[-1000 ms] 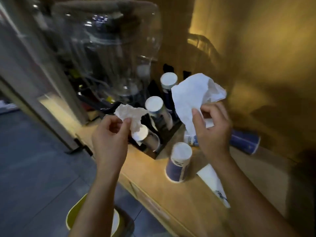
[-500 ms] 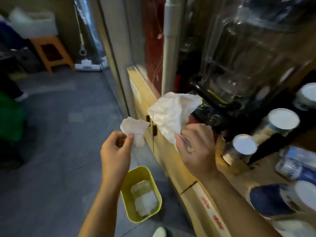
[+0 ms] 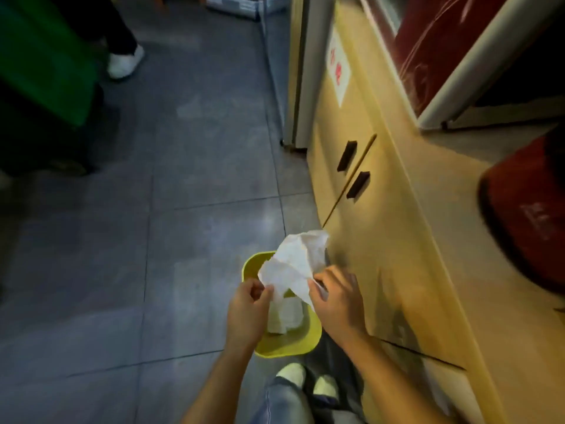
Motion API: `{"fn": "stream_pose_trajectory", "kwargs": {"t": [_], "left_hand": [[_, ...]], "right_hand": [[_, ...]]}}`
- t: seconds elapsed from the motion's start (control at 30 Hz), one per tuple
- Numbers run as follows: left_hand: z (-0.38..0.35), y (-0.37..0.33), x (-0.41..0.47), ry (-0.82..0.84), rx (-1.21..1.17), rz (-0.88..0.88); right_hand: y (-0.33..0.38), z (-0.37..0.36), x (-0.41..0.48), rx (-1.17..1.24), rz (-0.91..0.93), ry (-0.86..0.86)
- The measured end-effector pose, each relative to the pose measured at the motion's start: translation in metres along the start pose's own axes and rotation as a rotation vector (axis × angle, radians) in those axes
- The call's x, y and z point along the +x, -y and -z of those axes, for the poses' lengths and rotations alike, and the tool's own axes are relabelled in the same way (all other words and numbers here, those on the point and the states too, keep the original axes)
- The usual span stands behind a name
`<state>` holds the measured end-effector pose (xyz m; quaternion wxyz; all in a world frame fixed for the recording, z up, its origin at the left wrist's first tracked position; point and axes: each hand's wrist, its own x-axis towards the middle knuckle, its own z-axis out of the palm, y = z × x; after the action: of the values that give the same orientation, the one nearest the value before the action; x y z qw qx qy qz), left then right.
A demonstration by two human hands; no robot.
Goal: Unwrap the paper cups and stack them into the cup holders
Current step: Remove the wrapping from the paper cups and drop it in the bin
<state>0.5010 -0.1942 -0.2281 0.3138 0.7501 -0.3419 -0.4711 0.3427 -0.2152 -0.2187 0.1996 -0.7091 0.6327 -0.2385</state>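
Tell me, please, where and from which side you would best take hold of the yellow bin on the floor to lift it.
Take the yellow bin by its rim on the near-right side, from above. It stands upright and open-topped, and that stretch of rim is bare. The far rim lies under the white wrapper, which the left hand and right hand hold over it, and the cabinet stands close along the right.

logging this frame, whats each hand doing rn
Left hand: closed, pinching the wrapper at its left edge, over the yellow bin.
Right hand: closed, gripping the wrapper at its right side.
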Motion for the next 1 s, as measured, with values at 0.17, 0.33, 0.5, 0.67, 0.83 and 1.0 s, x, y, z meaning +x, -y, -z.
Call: {"fn": "stream_pose_trajectory", "kwargs": {"t": [0.17,0.33,0.5,0.67,0.83,1.0], "left_hand": [[-0.038,0.082,0.034,-0.019,0.073,0.215],[-0.070,0.140,0.062,-0.043,0.174,0.326],[-0.093,0.182,0.077,-0.033,0.359,0.365],[-0.103,0.202,0.078,0.322,0.726,0.297],[-0.086,0.169,0.067,0.308,0.766,0.202],[-0.048,0.085,0.061,0.227,0.736,0.093]], "right_hand": [[-0.049,-0.076,-0.013,-0.027,-0.111,0.245],[-0.090,-0.141,-0.029,-0.061,-0.149,0.378],[-0.129,-0.188,-0.047,-0.142,-0.155,0.542],[-0.142,-0.208,-0.049,-0.284,-0.119,0.737],[-0.121,-0.178,-0.033,-0.223,-0.124,0.717],[-0.079,-0.115,0.008,-0.214,-0.142,0.684]]}}
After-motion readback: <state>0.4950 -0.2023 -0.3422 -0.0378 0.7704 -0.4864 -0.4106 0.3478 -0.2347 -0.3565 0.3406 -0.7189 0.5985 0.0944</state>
